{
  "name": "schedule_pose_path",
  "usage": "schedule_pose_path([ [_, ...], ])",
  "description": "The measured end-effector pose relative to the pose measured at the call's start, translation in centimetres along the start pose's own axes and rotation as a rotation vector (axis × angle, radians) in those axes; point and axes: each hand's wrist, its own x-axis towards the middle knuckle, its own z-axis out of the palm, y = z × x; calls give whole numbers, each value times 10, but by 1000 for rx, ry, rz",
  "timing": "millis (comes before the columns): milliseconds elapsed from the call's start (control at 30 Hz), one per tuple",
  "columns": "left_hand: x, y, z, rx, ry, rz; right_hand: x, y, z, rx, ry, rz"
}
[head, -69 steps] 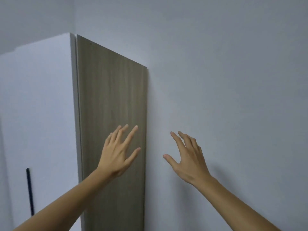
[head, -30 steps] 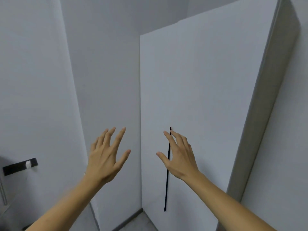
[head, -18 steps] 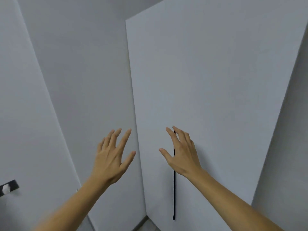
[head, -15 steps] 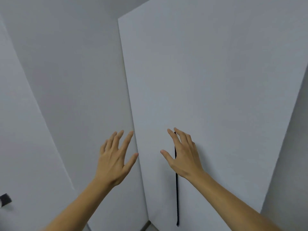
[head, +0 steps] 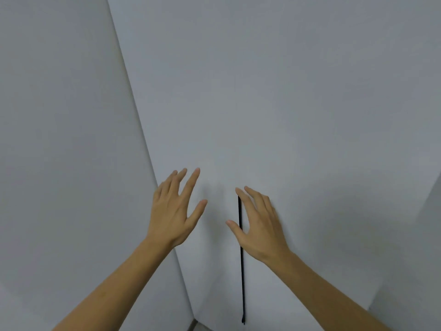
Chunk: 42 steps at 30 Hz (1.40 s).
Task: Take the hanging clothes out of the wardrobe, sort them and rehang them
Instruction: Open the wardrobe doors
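Observation:
A tall white wardrobe door (head: 298, 103) fills the middle and right of the view and is closed. A thin black vertical handle (head: 242, 278) runs down its left part. My right hand (head: 259, 225) is raised in front of the handle's upper end, fingers spread and straight, holding nothing. My left hand (head: 176, 209) is lifted just left of it, at the door's left edge, fingers spread and empty. No clothes or hangers are visible.
A plain white wall (head: 62, 139) stands close on the left and meets the wardrobe in a narrow corner. A strip of grey floor (head: 194, 327) shows at the bottom. The wardrobe's right side (head: 429, 235) sits in shadow.
The view has swung left from the wardrobe's wooden side to its white front and drawn closer. Both hands stay raised and open; the right hand now covers the top of the black handle.

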Motion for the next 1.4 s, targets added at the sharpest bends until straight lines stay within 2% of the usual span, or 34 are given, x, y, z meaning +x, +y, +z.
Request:
schedule_pose_path([
  [367,77,-37,65,-143,36,368,10,-14,43,-163,134,212],
  [467,97,-52,74,-118,78,489,16,-28,55,-154,172,321],
  [700,125,-48,83,-255,146,692,28,-55,81,1,207,567],
  [867,136,-34,88,-306,90,738,41,-63,94,215,265,707],
  [1000,142,-25,83,-295,69,727,50,-69,90,239,298,775],
  [1200,143,-18,57,-341,134,759,34,-78,76,281,279,783],
  [1400,119,-2,9,-353,274,852,-31,-113,57,213,296,702],
])
